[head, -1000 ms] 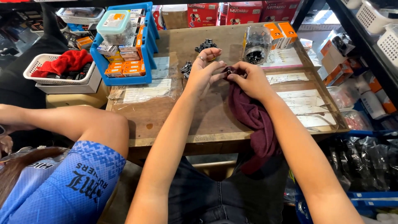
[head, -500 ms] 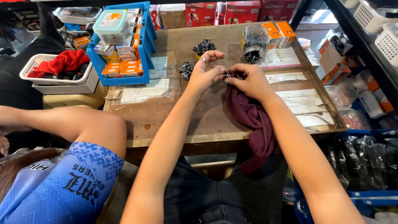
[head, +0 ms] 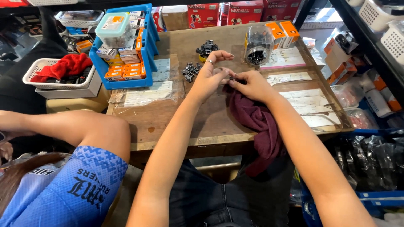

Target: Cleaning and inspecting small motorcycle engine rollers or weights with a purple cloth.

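Pinching a small dark part (head: 230, 80) between both hands over the desk (head: 210, 122): left hand (head: 212, 75) closed on it with pinky raised, right hand (head: 249, 84) gripping its other side. Part mostly hidden by fingers. Maroon cloth (head: 256, 122) lies under the right wrist, hanging off the desk edge. Black parts pile (head: 191, 70) just left of the left hand.
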